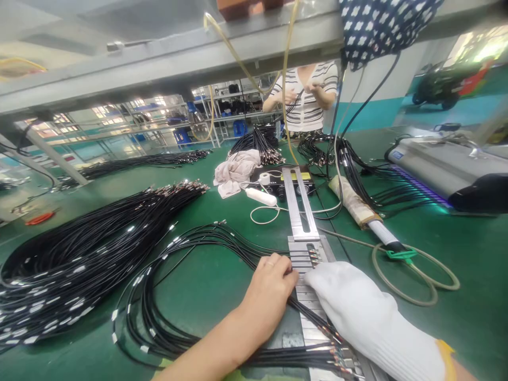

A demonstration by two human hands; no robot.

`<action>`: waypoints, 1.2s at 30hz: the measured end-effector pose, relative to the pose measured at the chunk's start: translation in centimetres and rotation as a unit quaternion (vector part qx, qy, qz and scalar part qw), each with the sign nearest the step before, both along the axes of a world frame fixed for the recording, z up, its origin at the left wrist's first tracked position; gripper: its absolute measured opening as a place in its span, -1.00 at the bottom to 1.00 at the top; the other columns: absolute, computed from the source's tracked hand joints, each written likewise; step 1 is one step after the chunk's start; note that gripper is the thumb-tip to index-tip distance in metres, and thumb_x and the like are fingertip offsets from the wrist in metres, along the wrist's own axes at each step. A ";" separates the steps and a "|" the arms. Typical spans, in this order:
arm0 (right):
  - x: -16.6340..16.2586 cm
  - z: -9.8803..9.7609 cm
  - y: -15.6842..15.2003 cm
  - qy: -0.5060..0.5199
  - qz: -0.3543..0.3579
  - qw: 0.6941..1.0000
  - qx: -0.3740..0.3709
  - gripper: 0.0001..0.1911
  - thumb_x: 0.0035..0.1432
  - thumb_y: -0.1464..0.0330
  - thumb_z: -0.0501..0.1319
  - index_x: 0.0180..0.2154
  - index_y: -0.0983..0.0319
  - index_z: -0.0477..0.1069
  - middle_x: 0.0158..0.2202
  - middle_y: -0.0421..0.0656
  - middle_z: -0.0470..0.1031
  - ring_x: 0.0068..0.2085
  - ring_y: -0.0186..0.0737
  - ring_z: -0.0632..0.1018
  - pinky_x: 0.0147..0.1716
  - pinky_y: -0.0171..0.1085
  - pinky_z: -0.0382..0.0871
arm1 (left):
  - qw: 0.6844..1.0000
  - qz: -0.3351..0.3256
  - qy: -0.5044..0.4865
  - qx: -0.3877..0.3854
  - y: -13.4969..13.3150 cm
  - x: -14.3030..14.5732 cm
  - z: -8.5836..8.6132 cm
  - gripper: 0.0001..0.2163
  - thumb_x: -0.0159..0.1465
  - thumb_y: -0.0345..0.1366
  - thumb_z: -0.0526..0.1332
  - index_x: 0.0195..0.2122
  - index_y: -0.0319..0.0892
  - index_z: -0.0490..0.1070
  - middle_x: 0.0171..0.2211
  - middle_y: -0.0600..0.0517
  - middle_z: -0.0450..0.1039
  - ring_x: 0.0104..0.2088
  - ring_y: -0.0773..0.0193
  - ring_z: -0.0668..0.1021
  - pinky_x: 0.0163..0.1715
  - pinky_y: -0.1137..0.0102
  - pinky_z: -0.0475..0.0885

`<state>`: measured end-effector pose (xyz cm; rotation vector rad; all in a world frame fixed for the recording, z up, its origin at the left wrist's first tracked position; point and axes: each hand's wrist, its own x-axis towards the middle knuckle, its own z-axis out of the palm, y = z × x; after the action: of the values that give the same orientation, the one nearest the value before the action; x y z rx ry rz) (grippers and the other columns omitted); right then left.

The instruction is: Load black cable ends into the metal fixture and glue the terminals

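Note:
My bare left hand [272,283] is closed at the left edge of a slotted metal fixture [311,304], its fingers curled on black cables [238,246]. My right hand [349,299], in a white knitted glove, is closed over the fixture's right side, fingertips close to my left hand. What its fingers grip is hidden. Several cables lie across the fixture's slots above my hands, their metal connector ends [315,257] at the right side. More cables run under my wrist, with connector ends [341,360] at the fixture's lower end. White labels mark the looped cables.
A large bundle of black cables [79,264] lies left. Behind the fixture are a pink cloth [236,172] and a black control box [273,182]. A wrapped tool [353,201] with a coiled cord and a purple-lit machine [452,169] stand right. A co-worker [305,98] handles cables opposite.

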<state>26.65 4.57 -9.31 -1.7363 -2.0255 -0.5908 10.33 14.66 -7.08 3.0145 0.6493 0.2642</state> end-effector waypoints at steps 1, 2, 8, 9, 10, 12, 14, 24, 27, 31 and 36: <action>-0.1 -0.1 0.1 0.000 -0.003 1.000 -0.006 -0.70 0.17 0.54 0.03 -0.30 0.20 0.51 -0.30 -0.01 0.57 -0.29 -0.03 0.56 -0.21 -0.10 0.42 | 1.000 -0.007 0.019 0.011 -0.2 0.1 0.2 -0.78 0.39 -0.48 0.10 -0.09 -0.31 0.53 -0.19 -0.13 0.48 -0.17 0.05 0.46 -0.15 0.16 0.45; -0.2 -0.1 0.1 0.002 -0.006 1.000 -0.012 -0.71 0.15 0.55 0.03 -0.32 0.20 0.51 -0.31 -0.01 0.57 -0.30 -0.03 0.56 -0.22 -0.11 0.42 | 0.999 -0.012 0.032 0.010 -0.3 0.1 0.4 -0.78 0.38 -0.50 0.09 -0.08 -0.34 0.52 -0.19 -0.14 0.48 -0.17 0.04 0.47 -0.14 0.16 0.45; 1.3 0.6 0.7 0.195 0.026 0.979 -0.058 -0.67 0.27 0.44 0.03 -0.17 0.14 0.56 -0.20 -0.13 0.64 -0.18 -0.11 0.63 -0.14 -0.15 0.51 | 0.985 -0.001 -0.044 -0.167 0.2 -1.2 2.2 -0.78 0.37 -0.54 0.11 -0.06 -0.26 0.49 -0.13 -0.06 0.50 -0.12 0.16 0.48 -0.05 0.31 0.42; 1.7 0.9 0.7 0.242 0.020 0.968 -0.064 -0.67 0.29 0.40 0.02 -0.15 0.11 0.56 -0.17 -0.16 0.65 -0.16 -0.15 0.63 -0.11 -0.18 0.52 | 0.979 0.005 -0.059 -0.194 0.3 -1.5 2.5 -0.82 0.38 -0.50 0.14 -0.07 -0.24 0.49 -0.14 -0.04 0.50 -0.12 0.18 0.49 -0.04 0.31 0.40; 2.0 1.2 0.7 0.282 0.009 0.957 -0.066 -0.67 0.30 0.38 0.02 -0.15 0.10 0.56 -0.15 -0.19 0.65 -0.14 -0.17 0.64 -0.09 -0.19 0.52 | 0.974 0.007 -0.064 -0.216 0.5 -1.8 2.8 -0.86 0.37 -0.46 0.18 -0.09 -0.21 0.49 -0.15 -0.01 0.51 -0.12 0.19 0.49 -0.04 0.32 0.39; 2.4 1.6 0.7 0.336 -0.017 0.940 -0.064 -0.67 0.29 0.32 0.02 -0.16 0.11 0.57 -0.14 -0.21 0.65 -0.12 -0.17 0.65 -0.06 -0.20 0.53 | 0.966 0.004 -0.056 -0.253 0.7 -2.2 3.0 -0.93 0.34 -0.41 0.25 -0.19 -0.18 0.51 -0.21 0.03 0.52 -0.14 0.20 0.49 -0.05 0.33 0.36; 2.8 1.8 0.8 0.367 -0.045 0.927 -0.063 -0.66 0.28 0.28 0.02 -0.17 0.11 0.57 -0.14 -0.23 0.66 -0.10 -0.15 0.64 -0.04 -0.18 0.53 | 0.956 0.008 -0.050 -0.290 0.9 -2.4 2.9 -0.96 0.30 -0.41 0.31 -0.29 -0.15 0.52 -0.27 0.07 0.51 -0.16 0.21 0.49 -0.07 0.36 0.34; 3.7 2.4 1.1 0.441 -0.092 0.891 -0.064 -0.65 0.25 0.19 0.03 -0.20 0.08 0.58 -0.13 -0.23 0.65 -0.05 -0.09 0.63 0.05 -0.08 0.48 | 0.937 0.061 -0.084 -0.334 1.0 -2.3 2.6 -0.88 0.36 -0.37 0.17 -0.33 -0.13 0.45 -0.38 0.13 0.49 -0.34 0.30 0.49 -0.27 0.43 0.32; 3.8 2.4 1.2 0.449 -0.088 0.887 -0.060 -0.67 0.25 0.22 0.05 -0.21 0.10 0.58 -0.14 -0.21 0.66 -0.06 -0.08 0.63 0.01 -0.10 0.51 | 0.940 0.063 -0.127 -0.311 1.1 -2.5 2.6 -0.86 0.38 -0.36 0.14 -0.28 -0.12 0.48 -0.35 0.12 0.52 -0.33 0.28 0.51 -0.28 0.42 0.33; 4.0 2.4 1.4 0.455 -0.078 0.886 -0.050 -0.69 0.25 0.25 0.06 -0.22 0.11 0.57 -0.16 -0.21 0.66 -0.08 -0.10 0.64 -0.03 -0.14 0.53 | 0.958 0.039 -0.139 -0.249 1.1 -2.4 2.1 -0.81 0.41 -0.35 0.10 -0.29 -0.12 0.49 -0.30 0.07 0.55 -0.26 0.23 0.51 -0.10 0.32 0.34; 4.2 2.6 1.5 0.460 -0.099 0.880 -0.057 -0.70 0.25 0.24 0.06 -0.22 0.09 0.57 -0.14 -0.24 0.66 -0.05 -0.11 0.62 0.04 -0.11 0.48 | 0.979 0.040 -0.106 -0.171 0.9 -1.9 1.1 -0.78 0.44 -0.37 0.03 -0.27 -0.16 0.45 -0.31 0.02 0.49 -0.25 0.17 0.45 -0.09 0.23 0.35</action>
<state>30.83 6.07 -6.67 -1.7966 -1.2226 0.2999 8.44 15.61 -6.00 2.5939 0.7129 0.4226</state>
